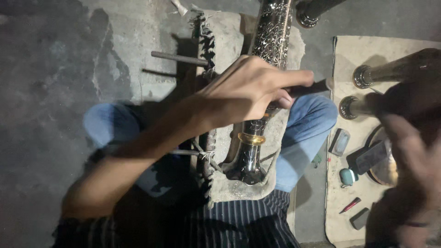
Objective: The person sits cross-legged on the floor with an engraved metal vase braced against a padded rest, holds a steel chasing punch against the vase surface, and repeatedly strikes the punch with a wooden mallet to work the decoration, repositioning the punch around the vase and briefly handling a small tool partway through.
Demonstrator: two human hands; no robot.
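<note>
My left hand point(250, 89) pinches a thin tool point(308, 87) against the engraved metal tube point(271, 32), cloth-cradled beneath; right hand point(411, 151) blurred, grip indeterminable.

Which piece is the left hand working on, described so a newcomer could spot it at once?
Start at the worn grey cloth pad across the person's lap. On it lies a long dark metal tube, under the left hand. Unlike the plain tubes on the mat to the right, it has fine engraved scrollwork and a gold band near its flared end.
</note>
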